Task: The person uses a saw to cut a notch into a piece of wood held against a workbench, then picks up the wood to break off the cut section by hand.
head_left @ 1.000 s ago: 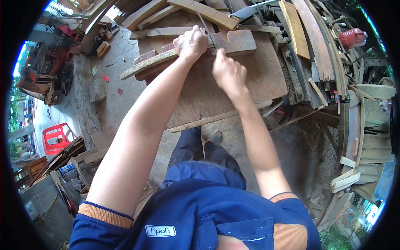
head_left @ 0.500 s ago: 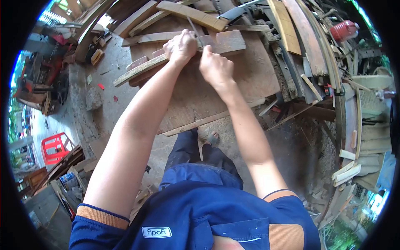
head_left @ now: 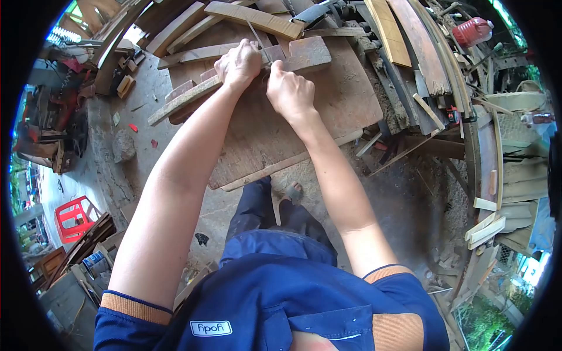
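My left hand (head_left: 239,63) is closed over the upper end of a narrow wooden strip (head_left: 186,100), which lies slanted on a thicker block of wood (head_left: 310,54). Just to its right, my right hand (head_left: 291,90) is in a fist around the near end of a thin, straight metal tool (head_left: 257,38). The tool points away from me between the two hands; its handle is hidden in the fist, so its exact kind does not show. Beneath the wood is a worn board tabletop (head_left: 345,99).
Loose planks (head_left: 257,17) are piled beyond the tabletop, and long boards (head_left: 418,47) lean at the right. A red plastic jug (head_left: 472,32) stands at the upper right. A red plastic chair (head_left: 73,219) is at the left. Wood scraps and dust cover the floor.
The whole view has shifted slightly, so the tabletop and wood sit a little further left and up. Both hands keep their grips, close together at the same spot on the wood.
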Demonstrator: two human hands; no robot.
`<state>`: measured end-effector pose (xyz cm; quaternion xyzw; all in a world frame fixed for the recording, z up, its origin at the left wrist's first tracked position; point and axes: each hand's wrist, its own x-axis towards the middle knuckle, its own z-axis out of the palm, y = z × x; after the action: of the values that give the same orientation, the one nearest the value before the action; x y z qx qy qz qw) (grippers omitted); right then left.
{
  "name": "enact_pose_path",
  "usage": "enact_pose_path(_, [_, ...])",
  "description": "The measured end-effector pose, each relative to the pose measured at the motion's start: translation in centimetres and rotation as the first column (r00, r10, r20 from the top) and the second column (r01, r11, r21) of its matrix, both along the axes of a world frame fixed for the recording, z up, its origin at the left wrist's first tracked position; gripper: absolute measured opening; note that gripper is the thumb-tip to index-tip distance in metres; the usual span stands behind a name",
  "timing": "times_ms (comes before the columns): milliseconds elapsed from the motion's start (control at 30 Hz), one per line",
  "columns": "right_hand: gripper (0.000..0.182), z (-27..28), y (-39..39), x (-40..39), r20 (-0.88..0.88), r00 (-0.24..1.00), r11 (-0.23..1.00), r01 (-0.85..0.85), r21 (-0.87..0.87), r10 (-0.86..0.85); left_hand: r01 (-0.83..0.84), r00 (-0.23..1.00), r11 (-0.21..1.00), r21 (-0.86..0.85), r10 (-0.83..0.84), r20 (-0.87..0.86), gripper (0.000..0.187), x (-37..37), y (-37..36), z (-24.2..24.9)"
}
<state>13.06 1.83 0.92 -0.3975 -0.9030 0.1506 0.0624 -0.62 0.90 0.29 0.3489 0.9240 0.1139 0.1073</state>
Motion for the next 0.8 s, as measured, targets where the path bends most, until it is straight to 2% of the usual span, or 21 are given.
enact_pose_path(100, [0.019,0.7,-2.7,3.2,0.007,1.000,0.999,0.009,-0.038,-0.009,0.008,0.999,0.998,0.065,-0.005,-0.038,0.043,-0.1,-0.3,0.3])
enact_pose_path(167, [0.018,1.2,-4.3,5.1,0.103,0.995,0.997,0.022,-0.072,-0.015,-0.017,0.999,0.996,0.084,0.019,-0.029,0.043,0.1,-0.3,0.6])
enact_pose_path(300, [0.019,0.4,-0.7,1.1,-0.007,1.000,1.000,-0.014,0.005,0.014,-0.004,1.000,0.997,0.075,0.005,-0.021,0.043,0.3,-0.4,0.6])
enact_pose_path(367, [0.019,0.3,0.6,-1.3,0.002,1.000,1.000,-0.016,0.005,0.016,-0.015,1.000,0.998,0.058,0.016,-0.020,0.043,0.2,-0.3,0.6])
enact_pose_path(467, [0.018,0.0,-0.8,1.0,-0.010,1.000,0.998,-0.029,0.060,0.029,-0.004,1.000,0.996,0.090,0.002,0.026,0.043,0.3,-0.2,0.9])
enact_pose_path(567, [0.018,0.9,-3.7,4.7,0.068,0.997,0.999,-0.036,-0.041,0.039,-0.008,1.000,0.991,0.132,0.009,-0.008,0.040,0.0,-0.5,0.5])
enact_pose_path(633, [0.017,0.9,-4.6,5.7,0.067,0.998,0.999,-0.018,-0.037,0.021,0.007,1.000,0.998,0.070,-0.006,-0.022,0.039,-0.1,-0.4,0.6])
enact_pose_path(667, [0.016,0.9,-3.9,4.9,0.062,0.998,0.998,-0.018,-0.061,0.022,0.012,1.000,0.997,0.075,-0.011,-0.014,0.038,0.0,-0.5,0.8])
enact_pose_path(700, [0.015,1.1,-2.9,3.5,0.033,0.999,1.000,-0.018,-0.001,0.018,-0.016,1.000,0.994,0.112,0.018,-0.009,0.039,0.2,-0.4,0.7])
enact_pose_path(800, [0.016,-0.5,-0.5,0.5,-0.043,0.999,0.999,-0.019,0.038,0.021,0.003,1.000,0.994,0.105,0.000,-0.030,0.040,-0.1,-0.4,0.4])
